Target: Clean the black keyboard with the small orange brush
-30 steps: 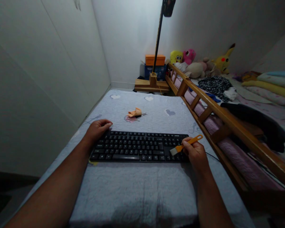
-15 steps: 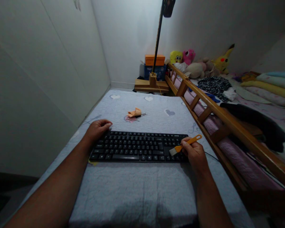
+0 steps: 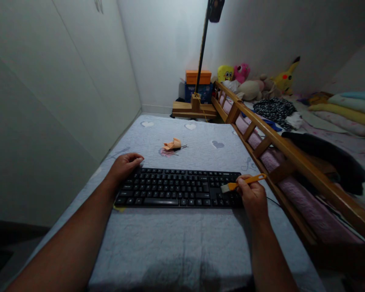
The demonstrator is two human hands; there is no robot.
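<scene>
A black computer keyboard [image 3: 176, 188] lies flat on the bedspread in front of me. At its upper left corner, my left hand [image 3: 126, 165] grips the edge, fingers together; the fingers' undersides are hidden. My right hand [image 3: 252, 194] pinches a small flat brush [image 3: 252, 179] by its orange handle, above the right end of the keyboard. The pale bristles point left, over the number pad side; whether they touch the keys I cannot tell. Beyond the keyboard lies a crumpled orange cloth [image 3: 172, 144], with thin metal tools [image 3: 184, 146] beside it.
A light blue bedspread [image 3: 170, 243] covers the surface. Along the right runs a wooden bed rail [image 3: 280, 152], with plush toys and folded bedding past it. White cabinet doors [image 3: 63, 101] stand at left. A lamp pole [image 3: 202, 48] on a wooden base stands at the back.
My right hand has moved slightly right with the brush, and the bristles have shifted right and up over the keys. My left hand and the keyboard have stayed in place.
</scene>
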